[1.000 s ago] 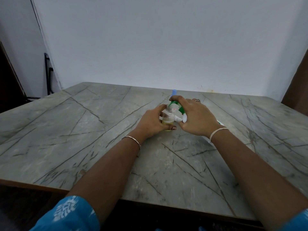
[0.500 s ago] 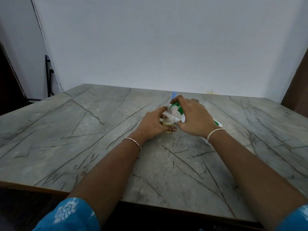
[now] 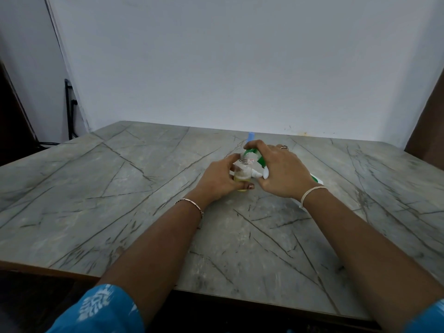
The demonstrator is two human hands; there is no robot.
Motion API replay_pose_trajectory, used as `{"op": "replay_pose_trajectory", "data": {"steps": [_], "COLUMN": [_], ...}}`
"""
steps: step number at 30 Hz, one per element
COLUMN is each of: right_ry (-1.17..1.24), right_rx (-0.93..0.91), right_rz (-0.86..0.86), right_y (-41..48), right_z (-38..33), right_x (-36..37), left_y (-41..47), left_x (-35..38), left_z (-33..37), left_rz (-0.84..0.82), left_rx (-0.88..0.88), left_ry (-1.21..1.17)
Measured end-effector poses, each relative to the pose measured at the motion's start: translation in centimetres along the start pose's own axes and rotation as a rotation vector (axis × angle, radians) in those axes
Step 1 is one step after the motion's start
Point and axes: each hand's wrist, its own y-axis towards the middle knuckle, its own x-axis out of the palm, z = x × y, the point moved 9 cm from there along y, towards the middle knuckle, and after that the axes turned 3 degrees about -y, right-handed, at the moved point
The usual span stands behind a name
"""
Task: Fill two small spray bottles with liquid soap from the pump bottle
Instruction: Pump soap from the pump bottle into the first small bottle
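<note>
A small clear spray bottle (image 3: 242,173) stands uncapped on the marble table (image 3: 120,200), with yellowish liquid in its lower part. My left hand (image 3: 219,182) grips it from the left, thumb across its base. My right hand (image 3: 281,171) covers the green pump head (image 3: 254,156) of the soap bottle, whose nozzle reaches over the small bottle's mouth. The pump bottle's body is mostly hidden behind my right hand. A pale blue cap (image 3: 250,135) shows just behind the hands; what it sits on is hidden.
A white and green flat object (image 3: 316,180) lies on the table behind my right wrist. A white wall stands close behind the table's far edge. A dark stand (image 3: 69,109) leans at the left wall.
My right hand has risen slightly with the green pump head. The white spout low beside the small bottle shows more. My left hand has kept its hold.
</note>
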Motion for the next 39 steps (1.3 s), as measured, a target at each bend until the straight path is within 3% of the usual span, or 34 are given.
{"op": "replay_pose_trajectory", "data": {"steps": [39], "right_ry": [-0.043], "right_rx": [0.024], "right_rz": [0.03], "right_y": [0.66], "right_z": [-0.34], "right_x": [-0.14], "left_y": [-0.41], "left_x": [-0.32], "left_z": [0.49], "left_rz": [0.012], "left_rx": [-0.005], "left_ry": [-0.03]}}
